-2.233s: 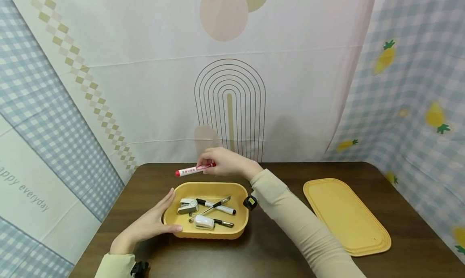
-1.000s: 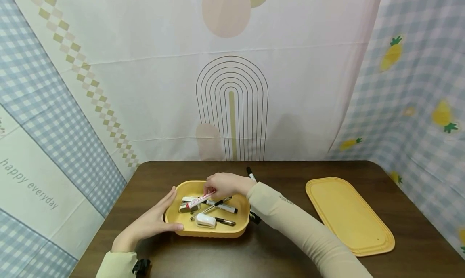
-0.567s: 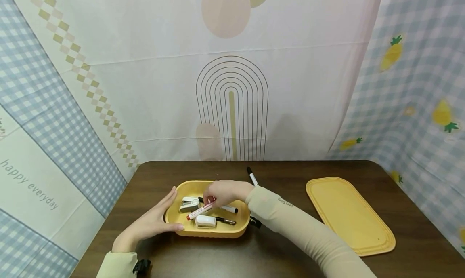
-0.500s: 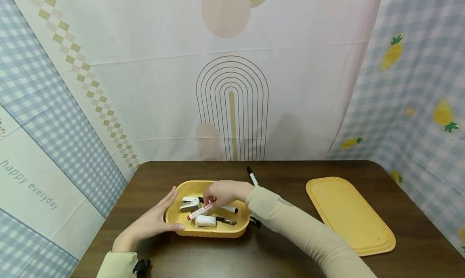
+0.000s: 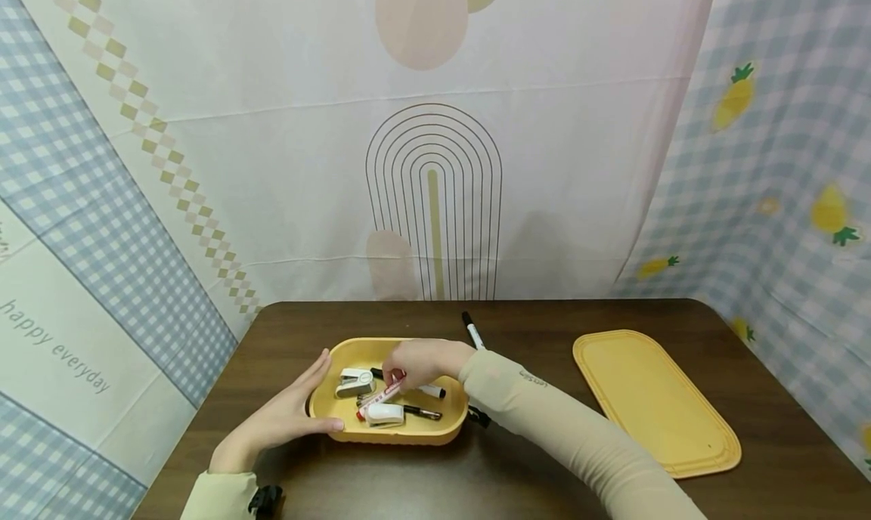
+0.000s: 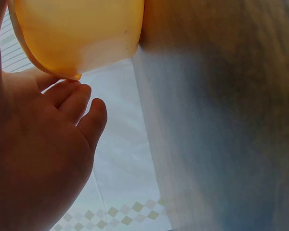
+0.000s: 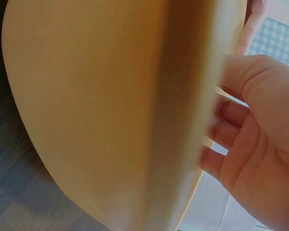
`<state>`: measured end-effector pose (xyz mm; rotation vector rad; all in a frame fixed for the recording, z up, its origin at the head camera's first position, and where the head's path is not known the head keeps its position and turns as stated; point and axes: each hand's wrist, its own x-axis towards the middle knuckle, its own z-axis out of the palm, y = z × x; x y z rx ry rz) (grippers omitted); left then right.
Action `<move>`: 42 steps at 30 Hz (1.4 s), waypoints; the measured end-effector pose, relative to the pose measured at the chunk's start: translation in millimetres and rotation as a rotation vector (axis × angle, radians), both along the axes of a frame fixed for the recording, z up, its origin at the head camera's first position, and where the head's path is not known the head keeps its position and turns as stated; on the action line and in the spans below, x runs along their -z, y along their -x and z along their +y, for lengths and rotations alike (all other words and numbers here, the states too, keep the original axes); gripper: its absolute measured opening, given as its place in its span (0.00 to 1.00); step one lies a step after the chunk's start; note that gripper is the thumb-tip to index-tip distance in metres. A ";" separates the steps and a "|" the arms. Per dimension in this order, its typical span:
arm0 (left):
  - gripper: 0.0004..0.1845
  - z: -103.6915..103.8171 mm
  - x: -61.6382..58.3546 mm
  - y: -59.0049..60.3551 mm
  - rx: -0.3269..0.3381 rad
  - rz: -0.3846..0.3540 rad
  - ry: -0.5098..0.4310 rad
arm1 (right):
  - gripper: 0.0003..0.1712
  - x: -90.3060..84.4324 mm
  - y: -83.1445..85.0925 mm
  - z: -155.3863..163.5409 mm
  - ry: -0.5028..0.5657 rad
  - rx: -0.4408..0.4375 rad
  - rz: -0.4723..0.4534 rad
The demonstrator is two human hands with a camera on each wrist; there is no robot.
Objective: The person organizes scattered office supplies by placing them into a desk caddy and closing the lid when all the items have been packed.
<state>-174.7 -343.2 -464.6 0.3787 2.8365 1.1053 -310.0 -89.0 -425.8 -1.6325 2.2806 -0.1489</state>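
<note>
My left hand (image 5: pixel 296 407) holds the left end of a yellow plastic box (image 5: pixel 422 435), its thumb at the near rim and fingers along the far side. Inside the box, my right hand (image 5: pixel 418 360) pinches a red-and-white marker (image 5: pixel 381 397), red end pointing down and left. The marker lies between a white-and-grey stapler (image 5: pixel 354 382) and a small white rounded object (image 5: pixel 385 414). A black-capped marker (image 5: pixel 433 391) is partly covered by the right hand. A black pen (image 5: pixel 423 412) lies near the front. In the right wrist view, the box wall (image 7: pixel 86 115) hides the fingertips.
A black-capped white marker (image 5: pixel 472 329) lies on the dark wooden table (image 5: pixel 381 478) behind the right sleeve, which partly hides it. To the right lies a flat yellow lid (image 5: pixel 653 403). Patterned cloth (image 5: pixel 306 165) hangs behind the table.
My right hand has brought the red-and-white marker from above the far rim down into the box, then shifted its red end slightly toward the white rounded object. My left hand keeps its hold.
</note>
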 end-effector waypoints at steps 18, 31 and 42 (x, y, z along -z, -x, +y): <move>0.62 -0.7 1.4 0.5 -0.008 -0.010 0.002 | 0.12 -18.6 8.5 -0.1 0.017 -0.009 0.050; 0.62 -0.7 1.6 0.4 -0.006 -0.017 0.002 | 0.14 -40.3 15.2 3.1 0.060 -0.010 0.090; 0.62 0.0 -0.5 -1.2 -0.003 -0.014 0.003 | 0.13 -57.5 42.6 27.3 0.099 0.088 0.093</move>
